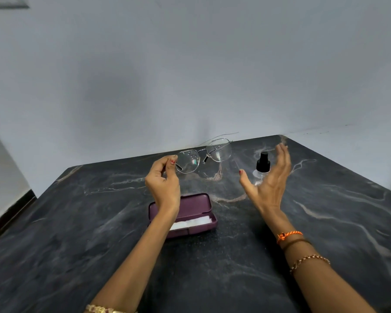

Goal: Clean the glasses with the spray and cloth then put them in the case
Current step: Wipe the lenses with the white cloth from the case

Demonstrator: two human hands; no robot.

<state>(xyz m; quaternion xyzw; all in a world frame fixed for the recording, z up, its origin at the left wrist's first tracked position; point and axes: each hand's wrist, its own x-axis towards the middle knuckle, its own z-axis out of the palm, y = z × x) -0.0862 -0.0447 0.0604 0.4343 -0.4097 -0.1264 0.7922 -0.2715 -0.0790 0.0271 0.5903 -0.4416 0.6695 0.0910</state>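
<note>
My left hand (164, 180) pinches the thin-framed glasses (204, 155) at their left end and holds them above the table, with droplets on both lenses. My right hand (269, 177) is open, fingers spread, right beside a small clear spray bottle with a black nozzle (262, 164) that stands upright on the table; the palm partly covers the bottle's body. A purple glasses case (198, 204) lies open below my left wrist. A white cloth (190, 223) lies folded inside the case's lower half.
The dark marble table (99, 222) runs to a pale wall at the back. Its left edge drops off toward a floor with a dark skirting. Bracelets sit on both wrists.
</note>
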